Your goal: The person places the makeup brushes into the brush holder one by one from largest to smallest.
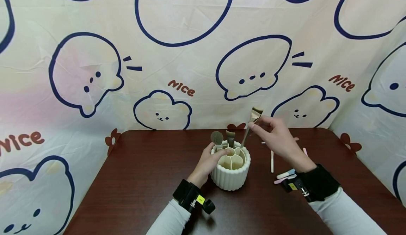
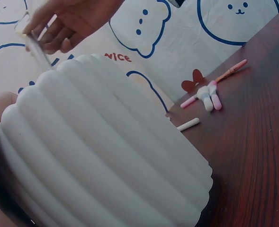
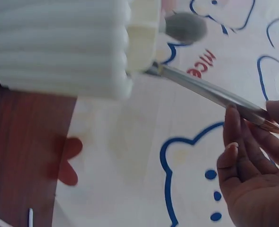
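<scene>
A white ribbed round holder with several compartments stands upright on the table. My left hand grips it at the left side, thumb over the rim. A fluffy round brush and a flat-headed brush stand in its rear compartments. Above the right rear of the rim, my right hand pinches another flat brush near its bristles, bristles up. The handle of this brush slants down, its lower end at the holder's opening; in the right wrist view its silver handle reaches the rim.
Right of the holder lie a white stick, a light blue-and-white handle and a pink handle, partly under my right wrist. An orange stick shows in the left wrist view. A printed cloth hangs behind the table.
</scene>
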